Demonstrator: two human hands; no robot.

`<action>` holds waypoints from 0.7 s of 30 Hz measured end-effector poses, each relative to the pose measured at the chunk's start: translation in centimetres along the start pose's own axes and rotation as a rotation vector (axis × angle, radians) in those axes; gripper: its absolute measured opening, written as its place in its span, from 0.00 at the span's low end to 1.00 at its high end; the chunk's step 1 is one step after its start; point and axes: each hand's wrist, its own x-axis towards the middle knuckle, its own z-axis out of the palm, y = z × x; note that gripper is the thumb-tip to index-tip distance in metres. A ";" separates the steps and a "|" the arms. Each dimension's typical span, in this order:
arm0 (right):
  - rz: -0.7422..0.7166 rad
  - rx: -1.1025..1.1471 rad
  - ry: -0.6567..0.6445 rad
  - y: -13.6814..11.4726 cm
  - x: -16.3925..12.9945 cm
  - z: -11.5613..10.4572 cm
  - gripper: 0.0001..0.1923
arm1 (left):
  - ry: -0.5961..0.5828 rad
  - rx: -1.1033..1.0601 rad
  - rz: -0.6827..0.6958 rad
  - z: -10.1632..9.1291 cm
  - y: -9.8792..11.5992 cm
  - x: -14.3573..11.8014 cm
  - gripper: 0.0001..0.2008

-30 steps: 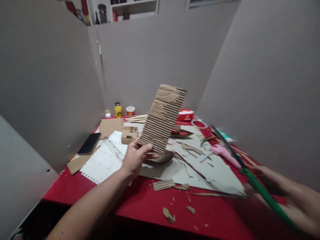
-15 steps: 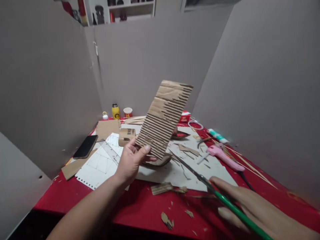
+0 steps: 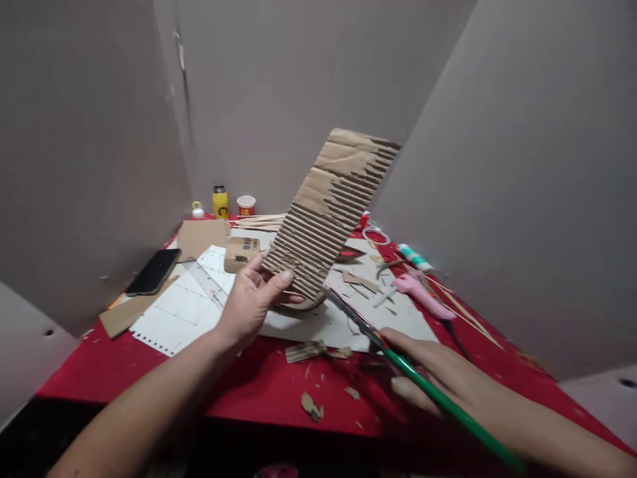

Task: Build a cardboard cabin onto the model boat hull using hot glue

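A corrugated cardboard strip (image 3: 331,216) is gripped at its near end by thumb and fingers of the left hand (image 3: 249,299), raised and tilted above the red table (image 3: 239,392). Green-handled scissors (image 3: 418,380) are clasped in the right hand (image 3: 452,365), their tip by the strip's near right corner; whether contact is made cannot be told.
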 end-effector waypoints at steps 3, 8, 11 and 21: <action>-0.026 -0.034 -0.165 -1.9 0.7 -0.5 0.25 | -0.056 -0.018 -0.019 0.0 -0.3 0.0 0.18; -0.002 0.040 -0.201 -2.7 0.8 -0.7 0.24 | -0.074 -0.035 -0.038 0.2 -0.4 -0.1 0.18; 0.020 0.004 -0.164 -1.9 0.2 -0.6 0.30 | -0.060 -0.048 -0.030 0.4 -0.3 -0.2 0.20; -0.016 -0.065 -0.220 -1.4 0.2 -0.7 0.29 | -0.073 -0.047 -0.085 0.5 -0.3 -0.4 0.14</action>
